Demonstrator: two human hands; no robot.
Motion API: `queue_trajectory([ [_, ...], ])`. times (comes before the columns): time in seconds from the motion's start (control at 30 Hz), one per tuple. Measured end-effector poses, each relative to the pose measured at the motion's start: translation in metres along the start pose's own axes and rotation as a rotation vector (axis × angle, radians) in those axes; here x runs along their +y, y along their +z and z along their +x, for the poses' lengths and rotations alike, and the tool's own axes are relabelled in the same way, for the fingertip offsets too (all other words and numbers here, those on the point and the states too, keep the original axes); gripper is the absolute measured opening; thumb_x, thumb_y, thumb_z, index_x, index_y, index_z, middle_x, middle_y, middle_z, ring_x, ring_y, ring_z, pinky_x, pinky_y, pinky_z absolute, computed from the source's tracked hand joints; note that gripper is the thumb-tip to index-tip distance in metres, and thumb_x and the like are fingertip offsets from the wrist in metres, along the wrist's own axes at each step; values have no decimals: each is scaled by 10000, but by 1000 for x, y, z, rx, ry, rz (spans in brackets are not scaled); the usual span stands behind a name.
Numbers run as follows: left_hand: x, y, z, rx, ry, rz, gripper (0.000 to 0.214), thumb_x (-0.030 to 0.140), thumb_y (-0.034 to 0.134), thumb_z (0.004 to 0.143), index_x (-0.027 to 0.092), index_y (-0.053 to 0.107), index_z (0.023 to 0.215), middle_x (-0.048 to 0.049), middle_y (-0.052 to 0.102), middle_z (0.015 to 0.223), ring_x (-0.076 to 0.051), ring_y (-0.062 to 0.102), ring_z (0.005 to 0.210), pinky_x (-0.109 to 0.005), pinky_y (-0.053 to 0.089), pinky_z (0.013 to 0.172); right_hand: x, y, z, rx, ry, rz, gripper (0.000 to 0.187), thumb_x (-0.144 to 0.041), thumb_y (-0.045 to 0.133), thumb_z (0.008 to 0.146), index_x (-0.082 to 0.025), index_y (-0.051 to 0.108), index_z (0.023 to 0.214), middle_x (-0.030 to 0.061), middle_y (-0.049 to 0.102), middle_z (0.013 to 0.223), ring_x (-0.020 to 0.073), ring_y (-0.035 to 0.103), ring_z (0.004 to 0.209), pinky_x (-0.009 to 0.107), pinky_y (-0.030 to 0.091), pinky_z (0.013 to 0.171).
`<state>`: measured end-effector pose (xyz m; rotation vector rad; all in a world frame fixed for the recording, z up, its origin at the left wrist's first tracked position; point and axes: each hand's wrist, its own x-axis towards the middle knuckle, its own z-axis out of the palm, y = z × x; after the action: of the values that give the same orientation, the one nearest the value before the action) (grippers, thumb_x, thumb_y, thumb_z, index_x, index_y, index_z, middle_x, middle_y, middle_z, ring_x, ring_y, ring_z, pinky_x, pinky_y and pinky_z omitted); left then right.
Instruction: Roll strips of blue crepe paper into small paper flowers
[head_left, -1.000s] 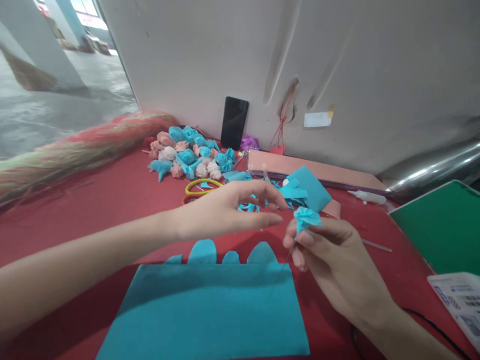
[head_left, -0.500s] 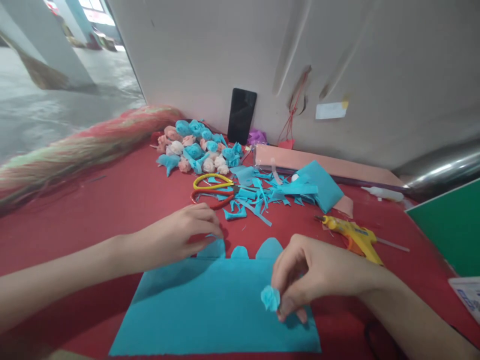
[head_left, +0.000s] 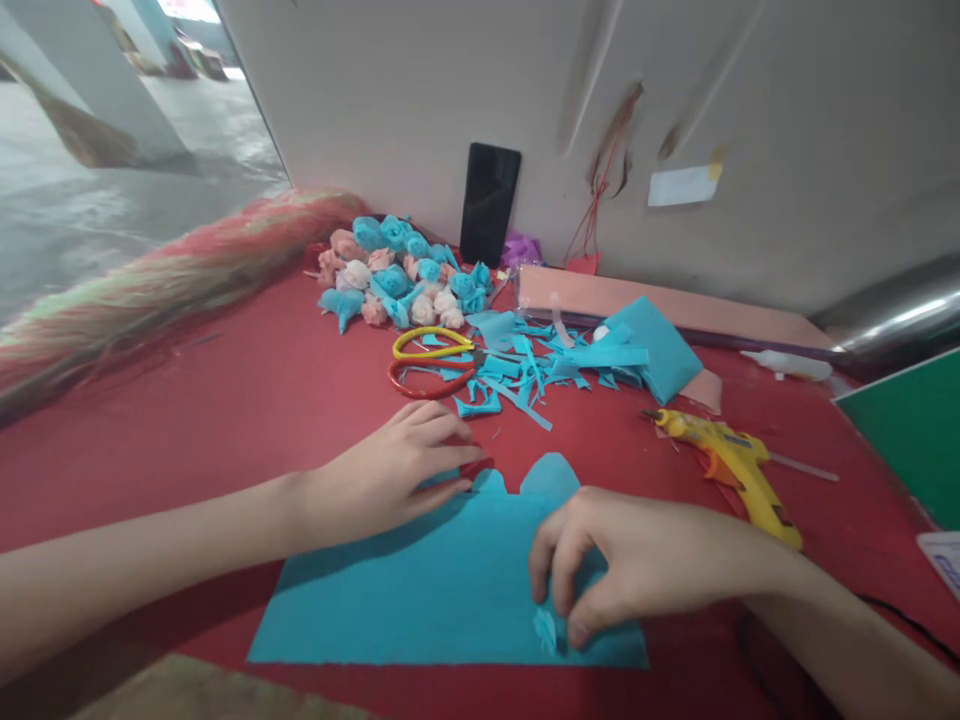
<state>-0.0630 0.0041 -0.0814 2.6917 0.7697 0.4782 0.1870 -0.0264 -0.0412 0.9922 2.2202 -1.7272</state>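
My left hand (head_left: 409,465) lies with fingers outstretched over the far edge of a blue crepe-paper sheet (head_left: 390,600), which has rounded petal shapes (head_left: 551,475) showing along that edge. Low over the sheet's near right part is my right hand (head_left: 600,570), its thumb and fingers curved but apart. Just below those fingertips, a small blue paper flower (head_left: 546,632) rests tilted near the sheet's front edge. Whether a fingertip still touches it is hard to see.
Beyond the hands are scissors (head_left: 433,362), blue paper scraps (head_left: 525,370) and a pile of paper roses (head_left: 390,280). A phone (head_left: 490,205) leans on the wall. To the right lie a yellow glue gun (head_left: 731,460), a white bottle (head_left: 787,365) and a green board (head_left: 911,430).
My right hand has lowered the flower towards the sheet's near edge and its fingers have loosened. The left hand has shifted right along the far edge. The view has tilted downward.
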Motion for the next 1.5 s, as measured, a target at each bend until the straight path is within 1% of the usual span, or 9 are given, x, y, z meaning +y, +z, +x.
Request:
queue_trajectory([
  [0.17, 3, 8, 6, 9, 58, 11, 178, 203, 542, 942, 211, 691, 1039, -84, 660, 1028, -236, 564, 973, -383, 407, 924, -2, -3, -2, -20, 35, 5, 175, -290, 760, 723, -132, 804, 786, 60, 754, 942, 158, 674, 819, 192, 472, 711],
  [0.43, 7, 8, 7, 47, 66, -8, 206, 128, 527, 914, 188, 664, 1056, -91, 670, 1092, -238, 560, 1038, -400, 389, 985, -1, -1, -1, -5, 53, 46, 197, -331, 753, 723, -143, 798, 759, 50, 754, 911, 162, 673, 806, 202, 477, 707],
  [0.67, 6, 10, 6, 49, 107, -50, 193, 85, 556, 884, 213, 676, 964, -41, 707, 1031, -212, 572, 1015, -390, 345, 1025, -2, -1, 0, 6, 55, 54, 170, -303, 746, 722, -144, 796, 754, 44, 752, 909, 155, 665, 786, 198, 473, 687],
  [0.8, 6, 13, 5, 31, 81, -72, 203, 94, 541, 903, 203, 650, 1035, -27, 720, 1010, -198, 585, 1005, -401, 273, 1082, -2, -1, 0, 6, 44, 59, 165, -277, 740, 726, -126, 795, 764, 57, 751, 904, 160, 664, 786, 204, 475, 688],
  [0.9, 6, 14, 7, 21, 62, -87, 185, 115, 531, 923, 181, 640, 1058, -38, 714, 1016, -196, 582, 980, -398, 282, 1066, -1, -1, 0, -2, 33, 55, 183, -275, 743, 729, -107, 795, 781, 72, 749, 906, 165, 663, 795, 206, 476, 693],
  [1.03, 5, 15, 11, 19, 58, -98, 165, 156, 497, 964, 188, 658, 979, -43, 699, 982, -182, 587, 954, -380, 304, 1026, -2, -2, 1, -11, 37, 46, 153, -233, 739, 733, -104, 795, 795, 75, 751, 915, 167, 668, 811, 205, 482, 701],
  [1.13, 5, 14, 12, 25, 39, -102, 170, 171, 489, 973, 189, 647, 913, -28, 697, 943, -173, 587, 933, -390, 278, 1052, -4, -2, 0, -8, 56, 50, 113, -195, 737, 728, -115, 794, 784, 65, 752, 904, 163, 669, 810, 205, 484, 704],
  [1.37, 8, 12, 10, 79, -60, -128, 183, 154, 414, 972, 180, 583, 905, -20, 674, 880, -170, 597, 877, -436, 273, 1089, 5, -1, 2, -29, 40, 101, 223, -328, 761, 706, -124, 796, 789, 76, 752, 913, 183, 674, 815, 226, 494, 705],
  [1.5, 8, 9, 13, 114, -100, -170, 188, 154, 404, 956, 185, 556, 850, 2, 657, 812, -156, 604, 795, -424, 318, 1073, 5, -2, 2, -29, 44, 107, 225, -323, 771, 706, -121, 799, 800, 80, 752, 930, 189, 675, 834, 226, 493, 711],
])
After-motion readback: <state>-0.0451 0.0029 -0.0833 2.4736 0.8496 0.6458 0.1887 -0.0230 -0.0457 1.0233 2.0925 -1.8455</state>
